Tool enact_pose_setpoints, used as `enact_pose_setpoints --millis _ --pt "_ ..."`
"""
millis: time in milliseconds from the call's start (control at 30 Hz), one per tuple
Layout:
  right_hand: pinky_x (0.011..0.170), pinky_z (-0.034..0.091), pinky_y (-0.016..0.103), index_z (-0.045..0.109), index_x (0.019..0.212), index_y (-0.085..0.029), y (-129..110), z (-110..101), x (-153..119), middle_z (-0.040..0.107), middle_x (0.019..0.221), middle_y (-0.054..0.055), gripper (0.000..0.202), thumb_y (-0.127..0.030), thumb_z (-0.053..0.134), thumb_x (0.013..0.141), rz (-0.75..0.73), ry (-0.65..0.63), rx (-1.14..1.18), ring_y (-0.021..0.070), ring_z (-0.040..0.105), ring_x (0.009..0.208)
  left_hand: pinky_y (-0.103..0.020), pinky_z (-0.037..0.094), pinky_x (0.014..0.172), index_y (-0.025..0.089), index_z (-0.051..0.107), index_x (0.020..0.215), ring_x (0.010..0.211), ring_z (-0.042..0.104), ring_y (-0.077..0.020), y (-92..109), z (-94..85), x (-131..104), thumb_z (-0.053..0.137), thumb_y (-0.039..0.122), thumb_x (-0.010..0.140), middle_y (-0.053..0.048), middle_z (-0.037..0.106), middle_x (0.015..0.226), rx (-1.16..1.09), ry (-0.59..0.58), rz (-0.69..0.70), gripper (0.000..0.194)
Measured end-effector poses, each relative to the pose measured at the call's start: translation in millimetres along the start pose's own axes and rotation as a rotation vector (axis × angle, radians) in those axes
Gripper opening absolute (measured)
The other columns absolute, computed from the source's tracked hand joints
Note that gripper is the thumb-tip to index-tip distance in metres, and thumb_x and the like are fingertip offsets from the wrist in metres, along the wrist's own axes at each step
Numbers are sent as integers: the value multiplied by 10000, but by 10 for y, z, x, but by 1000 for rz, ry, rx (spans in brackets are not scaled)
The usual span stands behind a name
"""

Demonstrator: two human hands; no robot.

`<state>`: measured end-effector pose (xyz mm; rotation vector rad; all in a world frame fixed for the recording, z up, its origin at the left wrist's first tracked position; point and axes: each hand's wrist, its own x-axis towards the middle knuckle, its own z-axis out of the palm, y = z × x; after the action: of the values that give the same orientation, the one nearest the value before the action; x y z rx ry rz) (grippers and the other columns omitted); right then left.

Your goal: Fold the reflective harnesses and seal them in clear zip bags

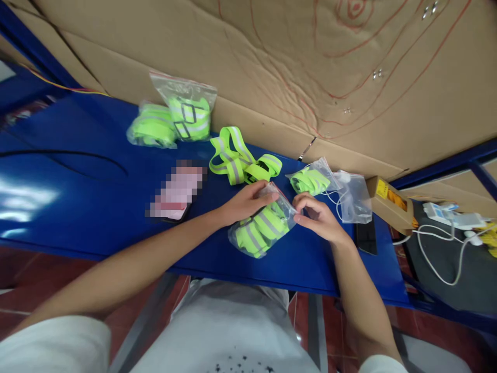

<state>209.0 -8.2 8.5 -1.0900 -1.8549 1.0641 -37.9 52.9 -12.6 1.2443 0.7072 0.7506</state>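
Note:
A clear zip bag (262,228) with neon-yellow reflective straps folded inside lies near the front edge of the blue table. My left hand (250,202) grips its upper left edge, thumb on top of the plastic. At the bag's right corner, my right hand (314,215) pinches the zip strip between thumb and fingers. Just behind my hands is a loose neon-yellow reflective strap (236,160), looped and piled up. Behind my right hand rests another bagged strap (310,178).
Two bagged straps (190,116) lean at the back left by the cardboard wall (264,67). A phone with a blurred screen (176,194) lies to the left. At right are an empty clear bag (353,197), a dark phone (366,238), a cardboard box (390,204) and white cables.

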Motion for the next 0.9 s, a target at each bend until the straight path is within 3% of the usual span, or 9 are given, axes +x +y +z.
enact_pose_setpoints --millis 133,267,400,533,700,767,833,900 --pt "746 440 279 674 944 -219 2 26 9 563 984 27 164 -374 722 960 40 -60 17 135 530 817 -319 528 898 171 696 1054 960 683 -192 48 -38 2 851 492 780 -63 754 1062 -50 -32 25 450" --pt "698 438 268 727 1193 -215 -46 42 -6 577 936 33 300 -434 594 1036 81 -295 -36 136 531 793 -305 520 856 176 709 1166 933 680 -187 49 -48 -8 840 481 788 -59 747 1054 21 -76 -5 504" --pt "617 423 249 677 1335 -202 -34 123 -54 593 824 0 490 -559 593 1010 104 -362 -38 118 475 682 -291 511 811 180 684 1297 947 679 -200 -1 -18 -24 793 529 825 -63 742 1105 148 -264 -55 597" --pt "638 457 263 548 1497 -237 -53 227 -88 597 741 -17 502 -507 435 1089 73 -211 -111 128 531 640 -292 519 791 169 717 1232 919 687 -211 -21 -31 -24 778 580 825 -55 760 1047 211 -398 -73 581" --pt "756 523 310 505 1523 -308 -118 240 -61 658 843 5 444 -362 481 1083 17 242 -249 155 602 736 -306 532 849 174 710 1258 928 701 -206 -3 -54 -5 779 582 828 -58 771 1072 160 -385 -121 596" --pt "754 533 329 507 1522 -317 -104 237 -30 675 923 25 478 -356 560 1048 -22 368 -285 163 595 746 -298 527 829 163 692 1282 907 694 -196 -21 -39 1 773 579 832 -59 768 1055 148 -360 -132 618" --pt "769 549 350 547 1489 -303 -77 266 1 690 1052 58 523 -366 671 985 -60 346 -354 175 602 785 -272 503 763 143 719 1190 838 668 -175 -53 -17 3 743 589 852 -46 755 973 179 -372 -101 560" --pt "807 563 366 653 1358 -276 -57 325 23 706 1117 80 422 -367 720 951 -101 274 -406 191 634 843 -244 458 683 131 741 1077 753 626 -151 -80 -1 -3 721 594 869 -22 723 859 231 -410 -65 508"
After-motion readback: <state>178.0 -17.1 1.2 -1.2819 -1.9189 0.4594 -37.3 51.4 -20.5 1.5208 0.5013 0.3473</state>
